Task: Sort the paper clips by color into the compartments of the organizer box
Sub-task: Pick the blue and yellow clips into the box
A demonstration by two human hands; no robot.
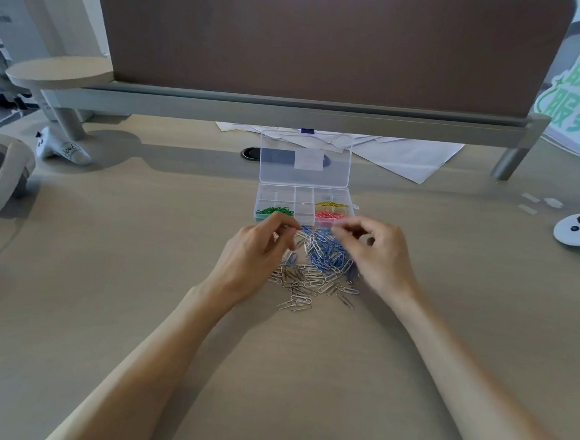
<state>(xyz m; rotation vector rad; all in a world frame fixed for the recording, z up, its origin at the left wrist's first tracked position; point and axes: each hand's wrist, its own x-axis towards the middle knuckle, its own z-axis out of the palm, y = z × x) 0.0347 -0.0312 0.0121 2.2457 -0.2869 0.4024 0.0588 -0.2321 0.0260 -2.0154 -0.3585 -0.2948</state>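
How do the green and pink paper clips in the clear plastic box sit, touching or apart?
Apart. Head view: green paper clips lie front-left, pink paper clips front-right, a middle compartment between them.

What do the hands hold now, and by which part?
The left hand seems to pinch a silver paper clip in its fingertips; only one end shows. Whether the right hand holds anything cannot be told.

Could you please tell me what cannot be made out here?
Head view:
- Left hand: curled fingers hide whether its grip holds anything.
- Right hand: same, fingertips blurred.
- Paper clip pile: partly hidden under both hands.
- Organizer box: rear compartments too small to read.
- Green sign: cut by right edge.
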